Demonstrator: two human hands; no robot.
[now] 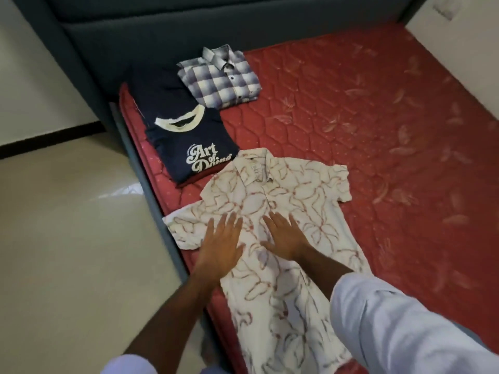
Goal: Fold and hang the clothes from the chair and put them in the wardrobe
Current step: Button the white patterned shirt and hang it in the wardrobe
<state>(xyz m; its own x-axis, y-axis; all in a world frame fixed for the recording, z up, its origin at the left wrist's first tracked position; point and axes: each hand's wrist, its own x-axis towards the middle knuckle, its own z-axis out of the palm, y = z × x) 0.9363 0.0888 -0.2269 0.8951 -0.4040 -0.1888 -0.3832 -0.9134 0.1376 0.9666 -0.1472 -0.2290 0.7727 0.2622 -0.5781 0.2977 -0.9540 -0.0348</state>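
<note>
**A:** You had both hands flat on the white shirt, left hand and right hand, fingers straight, gripping nothing. The shirt lay spread on the bed, near the edge.

**B:** Yeah, risky spot. Its left sleeve hung over the edge, so a hard push could've slid it to the floor. The collar also touched your folded tee.
</note>
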